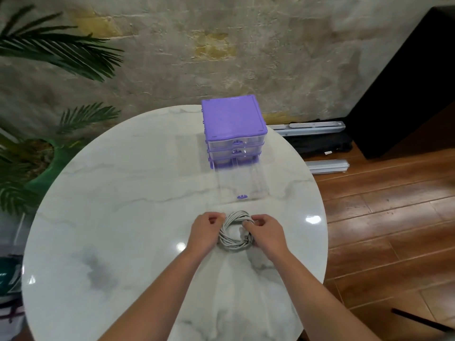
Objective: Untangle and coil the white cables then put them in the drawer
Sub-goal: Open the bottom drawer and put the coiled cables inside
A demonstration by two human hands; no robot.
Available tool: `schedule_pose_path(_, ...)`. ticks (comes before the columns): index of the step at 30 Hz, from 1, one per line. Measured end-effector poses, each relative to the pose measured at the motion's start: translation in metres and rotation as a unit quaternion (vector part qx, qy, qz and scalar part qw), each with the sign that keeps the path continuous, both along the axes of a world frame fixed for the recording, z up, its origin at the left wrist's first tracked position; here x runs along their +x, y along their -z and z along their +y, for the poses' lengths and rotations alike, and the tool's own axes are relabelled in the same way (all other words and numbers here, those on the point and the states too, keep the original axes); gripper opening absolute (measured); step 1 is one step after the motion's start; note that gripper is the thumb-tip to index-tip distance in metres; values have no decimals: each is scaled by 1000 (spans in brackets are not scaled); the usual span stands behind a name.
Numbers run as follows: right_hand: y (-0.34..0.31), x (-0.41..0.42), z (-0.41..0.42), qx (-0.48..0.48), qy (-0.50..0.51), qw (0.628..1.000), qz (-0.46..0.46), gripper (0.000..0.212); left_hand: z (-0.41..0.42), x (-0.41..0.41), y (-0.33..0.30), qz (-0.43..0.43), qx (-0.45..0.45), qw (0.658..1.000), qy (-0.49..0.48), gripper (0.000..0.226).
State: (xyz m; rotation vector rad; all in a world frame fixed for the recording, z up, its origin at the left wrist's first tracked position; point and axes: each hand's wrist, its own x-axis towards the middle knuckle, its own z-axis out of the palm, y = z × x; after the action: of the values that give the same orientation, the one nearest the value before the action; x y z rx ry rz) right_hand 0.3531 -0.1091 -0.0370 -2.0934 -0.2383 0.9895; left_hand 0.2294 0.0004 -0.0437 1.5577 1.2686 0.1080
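Both hands are pinching the white cable coil (235,233) from either side: left hand (205,233), right hand (267,236). Coiling is looking nearly done, bundle resting on the desk (123,217). Stowing is remaining; the open bottom drawer (237,184) is sitting just beyond the grip.

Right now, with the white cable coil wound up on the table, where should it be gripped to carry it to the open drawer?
Pinch the white cable coil across its bundled ring at opposite sides, where the left hand and right hand hold it. It lies flat as an open loop, so squeezing all strands together probably keeps it from unwinding on the way to the open bottom drawer.
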Motion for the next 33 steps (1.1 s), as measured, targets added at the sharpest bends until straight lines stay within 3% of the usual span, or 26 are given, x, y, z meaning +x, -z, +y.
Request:
schedule_pose_path(5,1,-5,-1,1,27,999,-20,18,-13,-5,-2,6,31,999,39,33)
schedule_pose_path(15,-35,15,12,80,72,993,-40,18,10,10,-20,-109,5,992,-64,20)
schedule_pose_path(20,-57,47,43,83,67,991,-85,19,46,30,-30,-104,23,991,-79,25)
schedule_pose_path(23,-63,65,63,61,69,989,-111,18,58,38,-23,-90,52,990,-94,13)
schedule_pose_path(28,-65,82,87,-5,30,986,-164,16,67,49,-7,-57,82,993,-65,33)
schedule_pose_path(33,-57,78,98,-106,-37,972,-204,20,65,50,-2,-44,98,993,-48,38)
